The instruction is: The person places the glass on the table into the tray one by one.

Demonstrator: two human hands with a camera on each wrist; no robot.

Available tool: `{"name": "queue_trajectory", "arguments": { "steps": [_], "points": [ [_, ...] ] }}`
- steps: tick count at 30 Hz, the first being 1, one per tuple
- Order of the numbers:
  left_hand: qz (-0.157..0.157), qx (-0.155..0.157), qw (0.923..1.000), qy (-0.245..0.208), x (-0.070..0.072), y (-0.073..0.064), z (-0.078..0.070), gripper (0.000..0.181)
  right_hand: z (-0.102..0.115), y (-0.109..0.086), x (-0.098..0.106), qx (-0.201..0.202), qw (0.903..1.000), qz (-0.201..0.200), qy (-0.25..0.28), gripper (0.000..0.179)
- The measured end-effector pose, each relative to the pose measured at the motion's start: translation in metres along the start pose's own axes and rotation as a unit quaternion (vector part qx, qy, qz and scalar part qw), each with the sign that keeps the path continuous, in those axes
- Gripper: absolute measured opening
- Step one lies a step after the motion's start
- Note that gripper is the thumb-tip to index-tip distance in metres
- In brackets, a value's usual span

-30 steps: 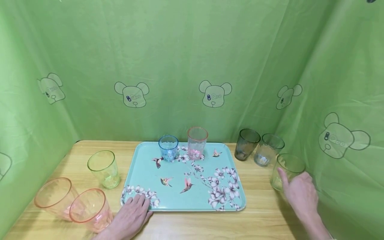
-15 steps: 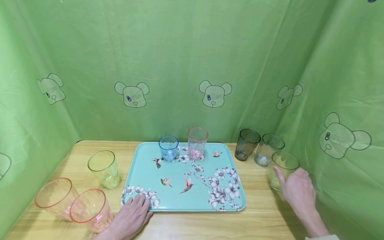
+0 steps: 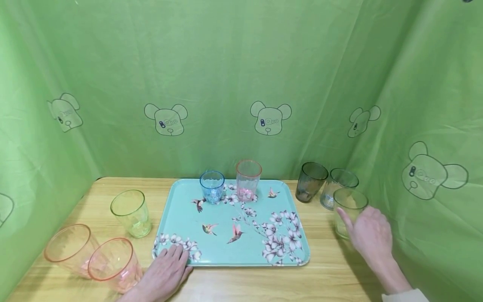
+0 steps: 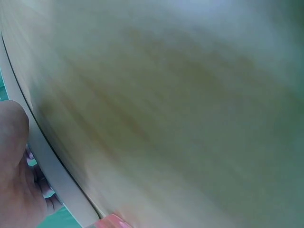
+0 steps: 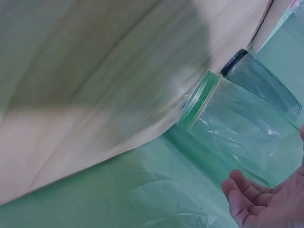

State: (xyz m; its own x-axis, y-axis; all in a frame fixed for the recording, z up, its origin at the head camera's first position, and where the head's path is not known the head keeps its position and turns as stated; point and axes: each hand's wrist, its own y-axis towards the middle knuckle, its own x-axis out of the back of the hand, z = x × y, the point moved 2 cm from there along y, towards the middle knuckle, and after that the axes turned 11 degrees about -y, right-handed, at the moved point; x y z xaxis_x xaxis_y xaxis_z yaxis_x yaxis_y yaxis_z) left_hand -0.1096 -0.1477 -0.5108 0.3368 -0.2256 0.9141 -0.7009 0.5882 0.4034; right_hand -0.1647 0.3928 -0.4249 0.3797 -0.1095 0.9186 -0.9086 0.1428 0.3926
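In the head view, my right hand point(image 3: 371, 233) holds a pale green glass tumbler point(image 3: 351, 201) upright at the table's right side, thumb on its near side. Curled fingertips point(image 5: 242, 192) lie along its wall in the right wrist view, and its thick base point(image 5: 198, 102) is close to the wood. On the left, my left hand point(image 3: 166, 268) rests with fingers over the front left corner of a turquoise tray point(image 3: 226, 253) patterned with flowers and birds. The thumb point(image 4: 12, 128) lies by the tray's rim in the left wrist view.
A blue glass point(image 3: 212, 188) and a pink glass point(image 3: 248, 180) stand on the tray's back. Behind my right hand are a dark grey glass point(image 3: 310, 184) and a blue-grey glass point(image 3: 332, 195). Left stand a green glass point(image 3: 132, 214) and two pink-orange glasses point(image 3: 115, 268). Green cloth point(image 3: 219, 75) surrounds the table.
My right hand and the green glass have moved left, towards the tray, so the glass now overlaps the blue-grey one in view. The left hand and tray have stayed put.
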Motion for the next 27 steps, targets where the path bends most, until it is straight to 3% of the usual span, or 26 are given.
{"name": "queue_trajectory", "arguments": {
  "steps": [8, 17, 27],
  "points": [
    [0.006, 0.005, 1.0, -0.004, 0.001, 0.0, 0.0, 0.031, 0.013, 0.006, 0.007, 0.034, 0.9992, -0.007, -0.019, 0.078],
    [-0.025, -0.009, 0.9996, 0.009, 0.003, 0.001, -0.002, 0.034, 0.032, 0.017, 0.016, 0.07, 0.9967, -0.032, -0.024, 0.074],
    [-0.022, -0.009, 0.9997, 0.01, 0.002, 0.001, -0.002, 0.033, 0.055, 0.027, 0.022, 0.122, 0.9887, -0.081, -0.033, 0.067]
  ]
}}
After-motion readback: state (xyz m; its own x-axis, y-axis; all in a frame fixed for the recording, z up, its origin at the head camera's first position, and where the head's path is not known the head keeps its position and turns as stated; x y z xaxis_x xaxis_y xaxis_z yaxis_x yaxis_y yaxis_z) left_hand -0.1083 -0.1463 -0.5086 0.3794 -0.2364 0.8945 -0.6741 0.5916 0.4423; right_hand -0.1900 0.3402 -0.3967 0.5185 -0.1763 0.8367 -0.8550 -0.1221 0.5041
